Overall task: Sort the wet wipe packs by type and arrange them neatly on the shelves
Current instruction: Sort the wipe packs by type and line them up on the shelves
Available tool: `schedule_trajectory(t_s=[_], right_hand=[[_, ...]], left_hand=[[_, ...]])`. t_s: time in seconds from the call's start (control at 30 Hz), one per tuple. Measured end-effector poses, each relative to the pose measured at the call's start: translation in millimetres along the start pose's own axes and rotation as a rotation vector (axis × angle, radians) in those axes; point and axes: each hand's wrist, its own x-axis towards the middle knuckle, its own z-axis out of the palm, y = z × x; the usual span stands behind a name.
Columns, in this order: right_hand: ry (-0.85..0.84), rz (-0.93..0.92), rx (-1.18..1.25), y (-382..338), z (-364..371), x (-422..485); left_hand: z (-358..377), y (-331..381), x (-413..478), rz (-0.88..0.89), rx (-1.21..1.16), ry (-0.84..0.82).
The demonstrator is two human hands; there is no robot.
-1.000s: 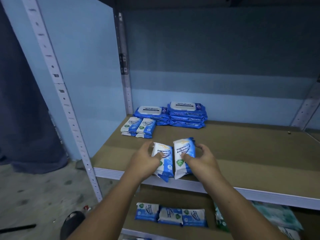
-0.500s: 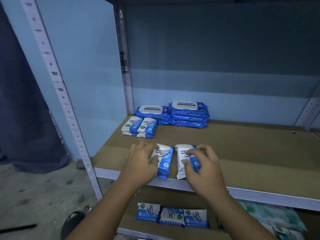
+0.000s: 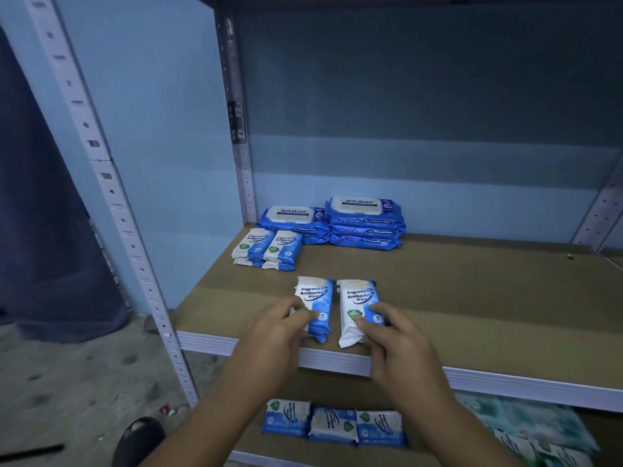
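Observation:
Two small white-and-blue "Fragrance Free Antibacterial Wipes" stacks lie side by side near the front edge of the brown shelf [image 3: 472, 298]. My left hand [image 3: 279, 328] pinches the near end of the left stack [image 3: 315, 296], which is two packs high. My right hand [image 3: 394, 335] pinches the near end of the right pack [image 3: 357, 298]. Further back, four more small packs [image 3: 268, 249] sit in two short piles. Behind them, large blue "antabax" packs [image 3: 364, 220] are stacked in two piles against the back wall.
The shelf below holds three small wipe packs [image 3: 333, 424] in a row and teal-green packs [image 3: 526, 423] to the right. A perforated metal upright [image 3: 111, 190] stands at the left. A dark shoe [image 3: 141, 439] rests on the concrete floor.
The two packs went from tilted up in my hands to lying flat on the shelf, a little further back. My fingers slid to their near ends.

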Motion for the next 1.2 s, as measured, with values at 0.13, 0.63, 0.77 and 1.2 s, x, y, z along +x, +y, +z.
schedule_trajectory(t_s=[0.13, 0.63, 0.77, 1.2], right_hand=[[0.007, 0.013, 0.013, 4, 14, 19], [-0.108, 0.148, -0.002, 22, 69, 122], [-0.228, 0.173, 0.007, 25, 77, 133], [-0.016, 0.236, -0.010, 36, 84, 136]], left_hand=[[14, -9, 23, 0.007, -0.017, 0.026], [58, -53, 101, -0.040, 0.357, 0.081], [61, -57, 111, -0.125, 0.365, 0.046], [62, -59, 114, -0.193, 0.312, 0.009]])
